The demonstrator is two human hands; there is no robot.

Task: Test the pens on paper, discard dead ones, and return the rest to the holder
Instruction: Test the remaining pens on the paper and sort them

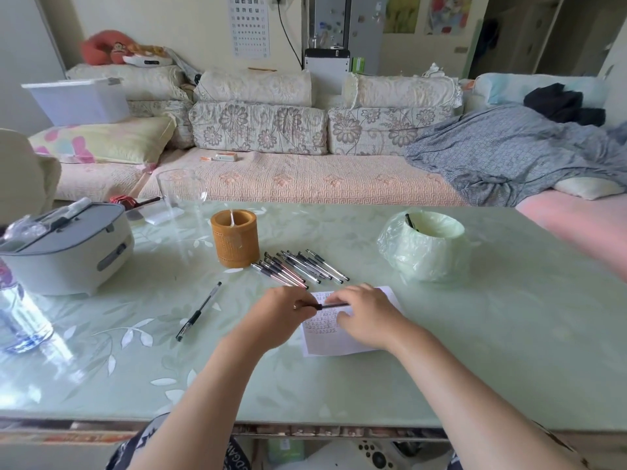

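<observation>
Brown holder (234, 241); pale green leaf-patterned table (475, 334).

One wide-angle camera on the person's head looks forward and down over the green table (475, 351), near enough that the left hand (281, 313) and right hand (368, 315) sit mid-frame. It faces the sofa (305, 178) beyond the table's far edge, with straight lines bowing toward the borders.

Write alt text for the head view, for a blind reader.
The left hand and right hand grip one pen over scribbled paper on a green table. Behind lie a row of pens, a brown pen holder and a bag-lined bin.
</observation>
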